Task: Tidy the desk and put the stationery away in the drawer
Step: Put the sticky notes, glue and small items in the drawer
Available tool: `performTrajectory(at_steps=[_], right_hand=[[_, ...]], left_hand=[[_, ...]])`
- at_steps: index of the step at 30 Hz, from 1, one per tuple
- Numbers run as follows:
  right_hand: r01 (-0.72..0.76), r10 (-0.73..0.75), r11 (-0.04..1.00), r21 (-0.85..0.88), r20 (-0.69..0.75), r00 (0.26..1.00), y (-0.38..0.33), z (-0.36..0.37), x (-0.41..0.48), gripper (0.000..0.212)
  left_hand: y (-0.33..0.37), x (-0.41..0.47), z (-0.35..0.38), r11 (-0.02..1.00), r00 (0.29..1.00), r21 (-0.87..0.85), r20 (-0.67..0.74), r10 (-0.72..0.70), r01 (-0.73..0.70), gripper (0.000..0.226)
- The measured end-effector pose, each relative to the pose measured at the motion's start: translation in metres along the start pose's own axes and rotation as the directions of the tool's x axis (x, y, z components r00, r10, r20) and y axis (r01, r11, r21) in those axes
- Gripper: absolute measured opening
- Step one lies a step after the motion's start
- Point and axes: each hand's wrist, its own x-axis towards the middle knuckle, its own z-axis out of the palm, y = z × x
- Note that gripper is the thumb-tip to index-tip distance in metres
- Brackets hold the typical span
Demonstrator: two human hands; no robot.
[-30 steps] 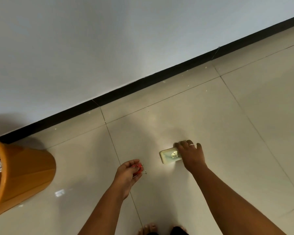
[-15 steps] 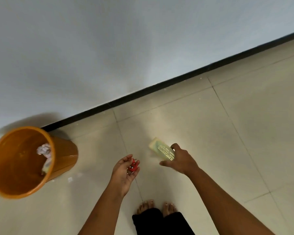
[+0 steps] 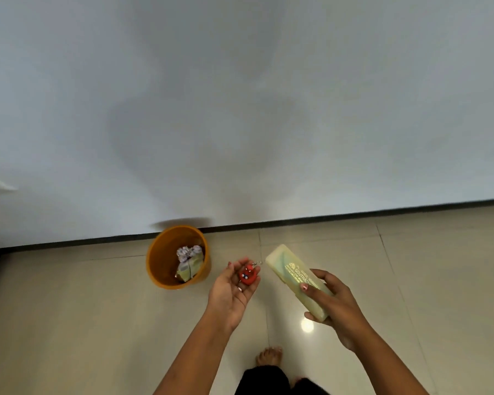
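A pale yellow-green pencil box (image 3: 290,270) with printed lettering is held above the tiled floor by my right hand (image 3: 332,305), fingers and thumb curled round its near end. My left hand (image 3: 233,289) is turned palm up and cups a small red keychain figure (image 3: 247,275) in loosely curled fingers; its short metal chain sticks out to the right. Both hands are raised in front of me, about a hand's width apart. No desk or drawer is in view.
An orange waste bin (image 3: 160,260) with crumpled paper and wrappers (image 3: 189,262) stands by the white wall, left of my left hand. A black skirting strip (image 3: 354,216) runs along the wall. My bare foot (image 3: 268,356) is on the beige tiles below.
My right hand has picked the pencil box up off the floor and raised it. Both hands have come up as I rose, and the view has swung left so the bin stands near the middle.
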Motion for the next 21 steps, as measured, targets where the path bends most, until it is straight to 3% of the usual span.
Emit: performTrajectory(at_steps=[5, 11, 17, 21], right_hand=[[0.022, -0.025, 0.999, 0.028, 0.118, 0.993, -0.029, 0.043, -0.077, 0.025], [0.034, -0.005, 0.996, -0.080, 0.340, 0.941, -0.038, 0.112, -0.160, 0.035], [0.151, 0.052, 0.952, -0.266, 0.629, 0.776, -0.017, 0.186, -0.251, 0.011], [0.229, 0.137, 0.900, -0.371, 0.740, 0.659, 0.009, 0.257, -0.307, 0.015]], left_hand=[[0.035, -0.107, -0.043, 0.985, 0.987, -0.066, -0.007, 0.160, -0.160, 0.041], [0.033, -0.229, -0.118, 0.869, 0.935, -0.347, -0.080, 0.347, -0.352, 0.042], [0.011, -0.338, -0.209, 0.677, 0.854, -0.523, -0.269, 0.446, -0.518, 0.021], [0.000, -0.403, -0.289, 0.541, 0.746, -0.513, -0.451, 0.490, -0.666, 0.032]])
